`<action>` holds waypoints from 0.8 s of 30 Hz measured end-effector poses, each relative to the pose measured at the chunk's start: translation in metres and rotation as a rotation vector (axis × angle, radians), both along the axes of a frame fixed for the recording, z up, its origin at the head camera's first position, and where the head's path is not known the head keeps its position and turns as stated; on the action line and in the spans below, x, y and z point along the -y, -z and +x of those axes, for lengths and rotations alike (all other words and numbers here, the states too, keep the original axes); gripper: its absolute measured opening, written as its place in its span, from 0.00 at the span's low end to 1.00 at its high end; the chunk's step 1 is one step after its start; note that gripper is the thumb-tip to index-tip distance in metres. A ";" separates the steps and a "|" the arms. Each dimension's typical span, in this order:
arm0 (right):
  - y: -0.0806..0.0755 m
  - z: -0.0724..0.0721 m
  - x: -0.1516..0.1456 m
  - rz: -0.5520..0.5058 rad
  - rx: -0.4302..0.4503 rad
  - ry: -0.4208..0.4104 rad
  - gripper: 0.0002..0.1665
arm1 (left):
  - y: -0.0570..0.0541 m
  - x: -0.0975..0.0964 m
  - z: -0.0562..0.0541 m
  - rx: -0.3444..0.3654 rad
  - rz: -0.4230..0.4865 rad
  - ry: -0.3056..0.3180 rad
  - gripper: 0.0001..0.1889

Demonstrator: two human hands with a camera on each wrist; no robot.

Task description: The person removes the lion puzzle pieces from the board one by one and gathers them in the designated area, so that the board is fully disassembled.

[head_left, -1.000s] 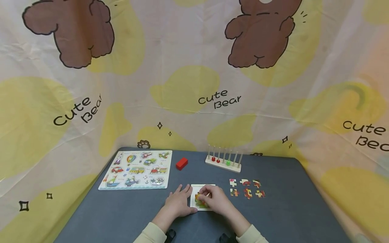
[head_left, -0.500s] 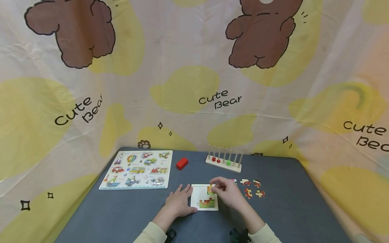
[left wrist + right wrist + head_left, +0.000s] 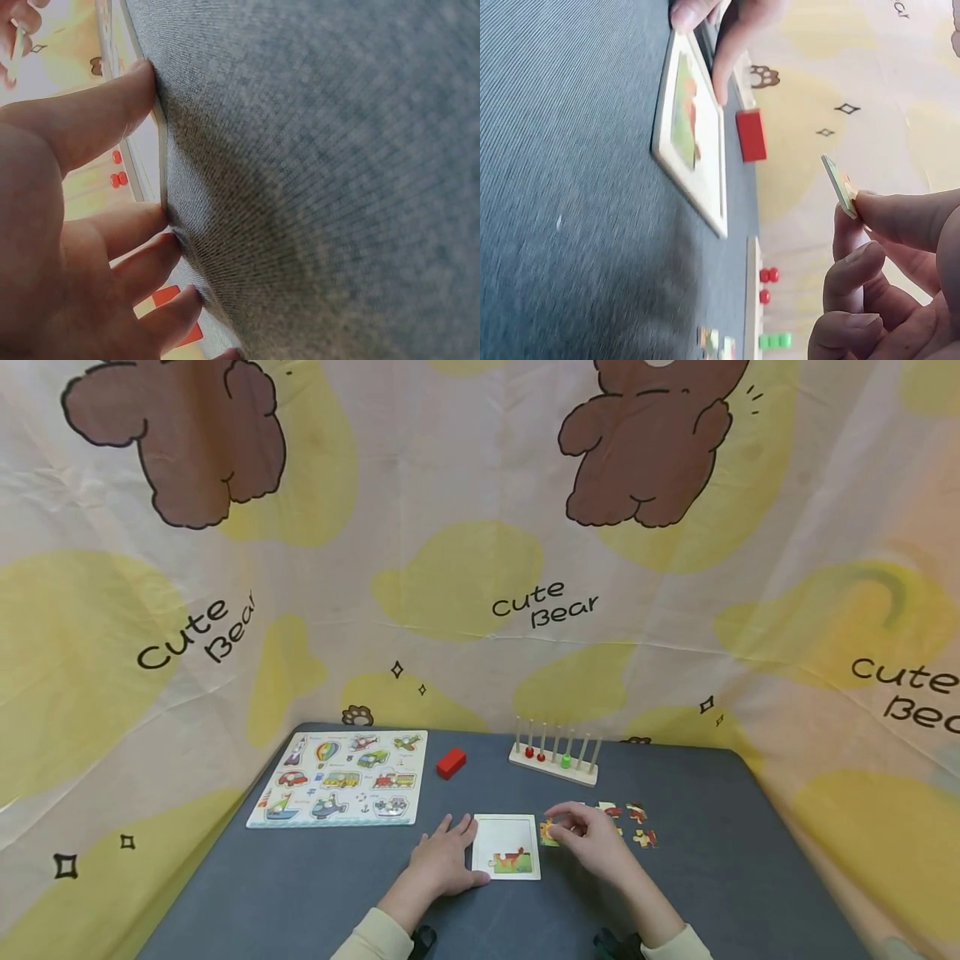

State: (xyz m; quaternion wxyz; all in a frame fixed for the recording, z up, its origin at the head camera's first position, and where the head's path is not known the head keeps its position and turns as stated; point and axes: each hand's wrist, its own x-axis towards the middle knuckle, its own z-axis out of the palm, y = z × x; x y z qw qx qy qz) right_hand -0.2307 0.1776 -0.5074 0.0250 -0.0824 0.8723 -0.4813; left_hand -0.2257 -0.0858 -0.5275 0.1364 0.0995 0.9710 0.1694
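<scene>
My right hand pinches a jigsaw piece between thumb and forefinger, just right of a small white puzzle tray. In the right wrist view the piece is tilted and clear of the table. Joined green and orange pieces lie in the tray's lower right corner. My left hand rests at the tray's left side, fingers spread; its thumb and forefinger touch the tray edge in the left wrist view. Several loose jigsaw pieces lie right of the tray, some hidden behind my right hand.
At the back left lies a vehicle picture board. A red block sits beside it. Behind the tray stands a wooden peg rack with red and green beads. A bear-print cloth hangs behind the grey table.
My right hand has moved from over the tray out to its right, lifting the jigsaw piece away with it. The left hand has stayed at the tray's edge.
</scene>
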 end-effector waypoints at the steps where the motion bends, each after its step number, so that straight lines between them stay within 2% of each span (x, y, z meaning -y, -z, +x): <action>1: 0.001 0.000 -0.002 0.003 0.007 0.011 0.12 | 0.000 0.000 0.000 0.000 0.000 0.000 0.47; 8: 0.006 0.002 -0.018 0.012 0.032 0.054 0.13 | 0.001 0.000 0.000 0.000 0.009 -0.001 0.47; 16: 0.019 0.003 -0.039 0.008 0.028 0.019 0.12 | -0.001 0.000 0.000 -0.001 0.007 0.004 0.47; 24: 0.031 0.004 -0.049 0.039 0.054 0.032 0.12 | -0.003 0.000 0.001 0.007 0.016 0.006 0.47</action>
